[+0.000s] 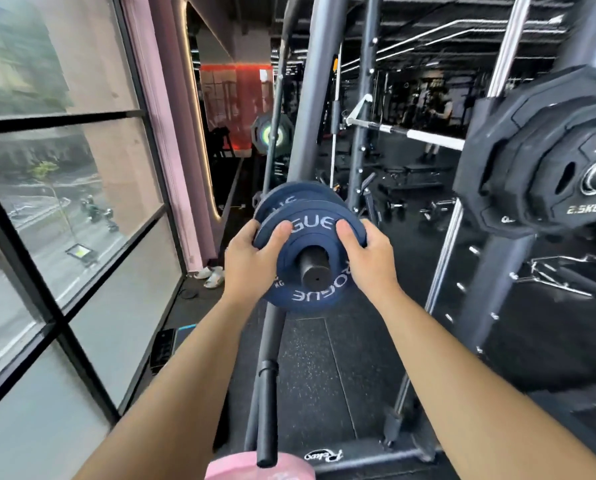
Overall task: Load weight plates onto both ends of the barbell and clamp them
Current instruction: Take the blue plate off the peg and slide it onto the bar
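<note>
You gripped the front blue plate [308, 296] with both hands. Your left hand [251, 261] held its left rim and your right hand [371, 261] its right rim. On each side your thumb pressed on the plate's face, and your fingers [255, 226] curled around the edge to the back. The plate sat on the barbell sleeve [315, 276], whose black end stuck out through the centre hole toward you. A second blue plate [287, 195] sat just behind it on the same sleeve, with a narrow gap between the two.

The barbell rested in a grey rack [315, 98]. To your right, black plates [539, 157] hung on a storage peg, one marked 2.5KG. Below your arms, another black bar [267, 410] angled down over the rubber floor [324, 375] to a pink object [234, 466] at the bottom edge. A window [47, 168] ran along your left.
</note>
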